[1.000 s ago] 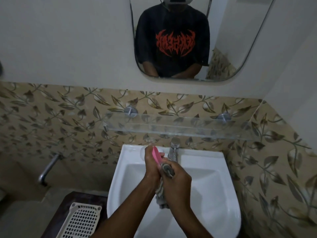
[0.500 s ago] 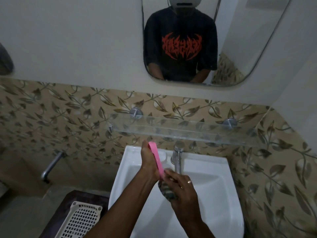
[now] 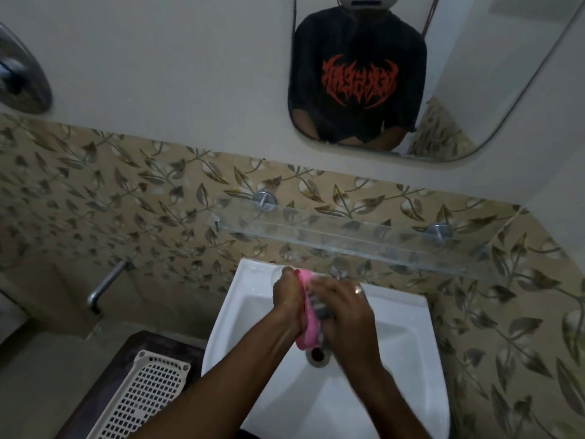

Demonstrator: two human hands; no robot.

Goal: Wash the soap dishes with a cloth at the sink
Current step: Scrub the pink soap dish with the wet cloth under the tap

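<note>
Over the white sink [image 3: 395, 343], my left hand [image 3: 286, 301] grips a pink soap dish [image 3: 308, 315] held on edge. My right hand [image 3: 345, 312] presses a grey patterned cloth [image 3: 319, 307] against the dish's right face; most of the cloth is hidden under my fingers. A ring shows on my right hand. The tap [image 3: 338, 272] stands just behind my hands, and the drain [image 3: 318, 354] lies below the dish.
A glass shelf [image 3: 364, 245] juts from the tiled wall above the sink. A white perforated basket [image 3: 142, 400] rests on a dark stand at lower left. A metal pipe [image 3: 104, 285] sticks out of the left wall. A mirror [image 3: 411, 74] hangs above.
My right hand with the cloth has slid up along the pink soap dish, now covering more of it. The view has tilted slightly down and right.
</note>
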